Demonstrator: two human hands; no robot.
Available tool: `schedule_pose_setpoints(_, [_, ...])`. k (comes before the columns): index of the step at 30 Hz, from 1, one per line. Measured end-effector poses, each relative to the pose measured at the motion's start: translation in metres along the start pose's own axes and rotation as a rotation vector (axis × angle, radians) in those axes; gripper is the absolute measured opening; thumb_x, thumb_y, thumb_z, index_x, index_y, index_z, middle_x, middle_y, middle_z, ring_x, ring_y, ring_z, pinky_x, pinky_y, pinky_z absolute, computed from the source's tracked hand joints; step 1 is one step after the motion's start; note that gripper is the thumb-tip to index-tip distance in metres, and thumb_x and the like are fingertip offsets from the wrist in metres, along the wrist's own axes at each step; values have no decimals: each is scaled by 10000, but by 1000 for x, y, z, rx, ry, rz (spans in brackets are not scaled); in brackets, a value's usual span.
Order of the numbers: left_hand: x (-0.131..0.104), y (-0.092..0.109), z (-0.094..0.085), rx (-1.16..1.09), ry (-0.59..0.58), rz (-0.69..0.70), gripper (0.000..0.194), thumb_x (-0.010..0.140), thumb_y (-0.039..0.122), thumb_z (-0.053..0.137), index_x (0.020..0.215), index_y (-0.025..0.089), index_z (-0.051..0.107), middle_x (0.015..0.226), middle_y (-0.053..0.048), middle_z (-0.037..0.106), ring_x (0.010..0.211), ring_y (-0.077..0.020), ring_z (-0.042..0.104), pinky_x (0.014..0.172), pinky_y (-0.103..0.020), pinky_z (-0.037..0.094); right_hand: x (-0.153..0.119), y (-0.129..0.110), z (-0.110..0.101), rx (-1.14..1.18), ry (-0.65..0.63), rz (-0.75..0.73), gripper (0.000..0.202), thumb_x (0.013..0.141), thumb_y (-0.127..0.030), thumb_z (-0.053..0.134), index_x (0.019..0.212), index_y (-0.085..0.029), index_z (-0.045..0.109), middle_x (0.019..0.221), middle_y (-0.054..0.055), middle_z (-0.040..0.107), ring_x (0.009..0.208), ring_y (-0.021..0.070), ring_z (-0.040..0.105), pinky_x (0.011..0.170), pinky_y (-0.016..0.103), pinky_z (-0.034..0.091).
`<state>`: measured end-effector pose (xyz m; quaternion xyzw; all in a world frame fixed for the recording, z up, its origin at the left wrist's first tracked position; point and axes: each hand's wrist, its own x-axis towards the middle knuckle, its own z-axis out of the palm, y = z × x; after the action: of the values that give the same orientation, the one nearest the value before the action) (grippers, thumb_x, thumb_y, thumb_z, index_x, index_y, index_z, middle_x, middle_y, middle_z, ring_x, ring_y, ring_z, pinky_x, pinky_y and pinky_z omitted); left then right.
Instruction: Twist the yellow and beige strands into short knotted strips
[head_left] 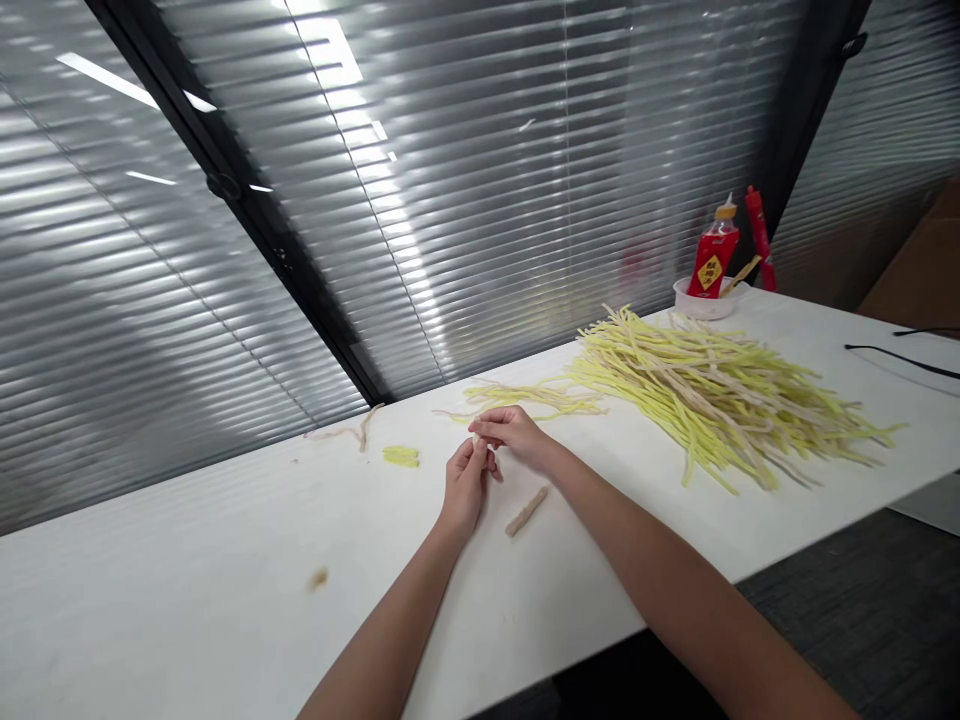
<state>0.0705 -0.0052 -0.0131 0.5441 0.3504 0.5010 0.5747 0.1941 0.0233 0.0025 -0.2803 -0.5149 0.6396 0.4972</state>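
Two hands met above one white counter (195,630), the left hand (463,482) below and the right hand (513,434) reaching in from the right. The grip of each was pinched at the fingertips on one small pale piece (477,438), mostly hidden by the fingers.

Just below and right of the grip lay one brown roll (526,512), touched by neither hand. To the left of the grip was one short yellow bundle (401,457), its pieces hard to count, and farther left one beige tangle (364,432). Just beyond the grip spread one loose batch of strands (559,397); well to the right lay one big pile (720,395) of yellow and beige strands, too many to count.

Past the pile, farthest right of the grip, stood one white bowl (697,306) with one red bottle (714,255) and one thin stick (742,275) in it. One red packet (760,235) leaned just beside. One brown stain (318,579) marked the counter, left of the grip and nearer the person.
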Motion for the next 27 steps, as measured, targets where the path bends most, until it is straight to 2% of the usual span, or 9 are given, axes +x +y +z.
schedule_pose_setpoints(3, [1,-2,0,17,7,3,387,817,510,498,639,167,471,583,21,456,541,-101,452,590,-252,393,-1,3,1,-20,-57,20,310,704,-460,668,705,-155,611,493,-20,535,388,140,509,339,266,404])
schedule_pose_setpoints(8, [2,-6,0,41,1,11,413,814,540,481,620,177,440,528,41,404,512,-103,439,559,-255,380,0,4,-1,-46,-38,65,357,695,-476,671,824,-144,656,480,-39,488,377,131,491,328,256,387])
schedule_pose_setpoints(13, [1,-9,-2,153,-13,32,383,845,527,431,723,172,506,505,54,379,481,-100,389,511,-245,331,2,2,-5,-129,6,-3,309,680,-419,700,782,-127,702,504,-55,413,466,72,405,448,217,344])
schedule_pose_setpoints(17, [-1,-6,-3,317,0,49,379,839,520,442,723,170,530,479,56,386,454,-97,340,482,-241,277,5,3,-8,-205,-12,-51,275,684,-405,688,700,-131,705,493,-52,404,506,75,369,501,227,308])
schedule_pose_setpoints(21, [-1,-5,-5,407,24,48,385,833,508,457,651,174,514,479,46,414,455,-100,348,478,-240,265,8,5,-10,-282,19,-85,280,676,-401,688,593,-135,671,570,-16,495,545,90,433,547,239,347])
schedule_pose_setpoints(27, [1,-9,-6,351,77,25,392,805,507,498,585,187,444,482,46,415,451,-99,337,469,-246,239,7,9,-11,-489,43,-178,261,784,-380,585,754,-156,715,747,29,599,728,146,553,665,254,399])
